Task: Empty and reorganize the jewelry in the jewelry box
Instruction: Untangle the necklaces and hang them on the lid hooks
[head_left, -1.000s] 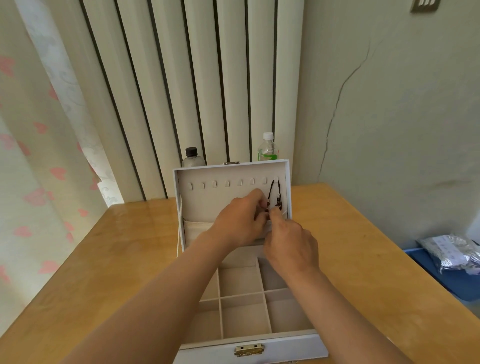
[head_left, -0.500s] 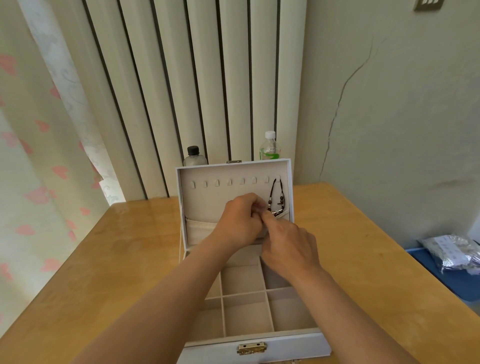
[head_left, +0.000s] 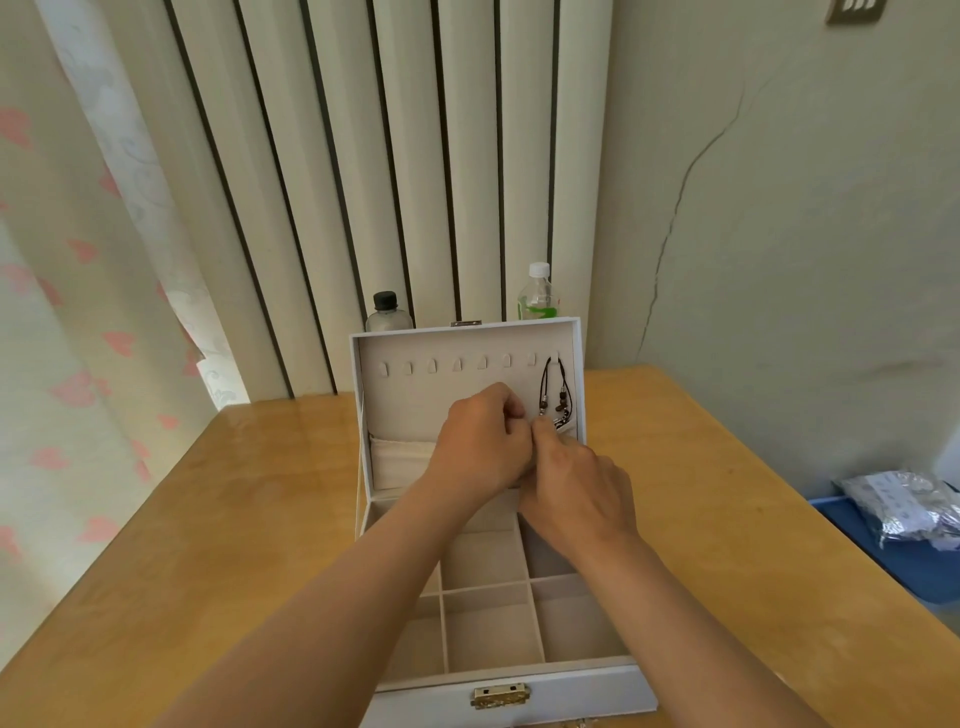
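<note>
My left hand (head_left: 483, 441) and right hand (head_left: 576, 488) were bunched together in front of the lid (head_left: 415, 395). The fingers of both were curled and their tips met. The right fingertips sat against the lower end of the necklace (head_left: 556, 389). From my remote seat I could not tell whether either hand actually pinched it, since the knuckles hid the tips.

The necklace was a thin dark cord with a few brown and pale beads. It hung as a narrow loop from the rightmost hook in a row of small hooks (head_left: 457, 365) across the lid, just right of my left hand and above my right.

The box (head_left: 519, 691) was white with a brass latch (head_left: 500, 696) on its front wall. Its lid stood upright with a soft pocket (head_left: 400, 460) along its base, and beige-lined compartments (head_left: 493, 634) lay under my forearms.

The box stood on a glossy wooden table (head_left: 234, 519). Behind the lid stood two clear bottles, one with a black cap (head_left: 387, 312) and one with a white cap and a green label (head_left: 537, 299). Beyond them were pale ribbed panels (head_left: 389, 156) and a greenish wall (head_left: 805, 312) with a long crack. A sheer curtain (head_left: 62, 312) with pink hearts hung on the left. At the far right, a silvery bag (head_left: 909, 506) lay on something blue (head_left: 883, 551).
</note>
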